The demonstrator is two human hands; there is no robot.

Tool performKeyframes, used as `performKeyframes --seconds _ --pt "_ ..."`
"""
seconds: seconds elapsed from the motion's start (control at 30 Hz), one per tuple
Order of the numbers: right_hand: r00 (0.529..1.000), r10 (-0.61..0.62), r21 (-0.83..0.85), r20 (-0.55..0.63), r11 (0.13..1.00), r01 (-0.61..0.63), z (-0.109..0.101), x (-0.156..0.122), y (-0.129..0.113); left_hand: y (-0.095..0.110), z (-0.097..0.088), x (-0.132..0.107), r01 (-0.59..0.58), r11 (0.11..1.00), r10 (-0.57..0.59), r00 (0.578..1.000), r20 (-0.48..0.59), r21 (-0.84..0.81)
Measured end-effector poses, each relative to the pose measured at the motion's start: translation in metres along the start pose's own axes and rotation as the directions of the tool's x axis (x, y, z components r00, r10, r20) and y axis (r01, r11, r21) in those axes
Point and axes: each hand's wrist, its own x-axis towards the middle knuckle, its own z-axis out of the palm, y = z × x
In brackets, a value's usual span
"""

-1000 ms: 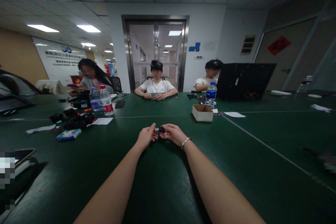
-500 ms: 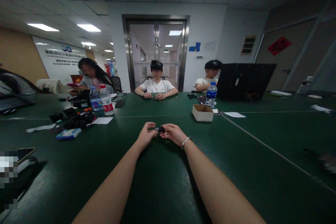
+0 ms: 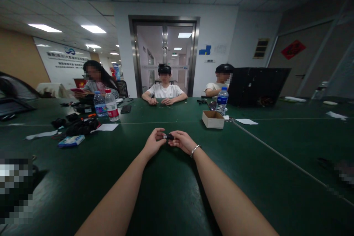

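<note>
Between my hands, just above the green table (image 3: 177, 177), is a small black stick with a silver end (image 3: 169, 136). It resembles a USB stick, but is too small to make out surely. My right hand (image 3: 181, 142), with a silver bangle at the wrist, pinches its black body between thumb and fingers. At the silver end, my left hand (image 3: 153, 143) has its thumb and fingertips closed on the tip. The stick lies roughly level, silver end to the left.
Ahead on the right stands an open cardboard box (image 3: 213, 120), a blue-capped bottle (image 3: 222, 101) behind it. Two bottles, a phone (image 3: 126, 109) and a heap of black gear (image 3: 80, 124) lie to the left. Several people sit across the table; a large black case (image 3: 257, 86) stands right.
My hands stay nearly in place around the small black stick. A little more silver shows at its left end, by my left fingertips. The view has shifted very slightly.
</note>
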Motion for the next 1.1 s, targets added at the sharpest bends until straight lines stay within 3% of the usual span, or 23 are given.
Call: performKeyframes --seconds 0.2,0.4,0.6,1.1 --pt "1.0 0.008 -0.015 0.001 1.0 -0.008 0.0012 -0.0007 -0.0016 0.0017 -0.0002 -0.0003 0.084 0.996 -0.084 0.996 -0.017 -0.004" --pt "1.0 0.006 -0.012 -0.003 1.0 -0.006 0.0014 -0.0009 -0.0018 0.0012 -0.003 -0.0009 -0.011 1.0 0.01 1.0 0.027 0.023" --pt "1.0 0.012 -0.026 0.022 1.0 -0.011 0.0011 -0.0014 -0.0017 -0.0033 0.0023 0.0028 0.112 0.991 -0.114 0.993 0.018 0.069" --pt "0.999 0.009 -0.009 0.054 1.0 -0.008 0.0 -0.0015 -0.0016 -0.0021 0.0036 0.0013 0.07 0.982 -0.08 0.995 0.052 0.173"
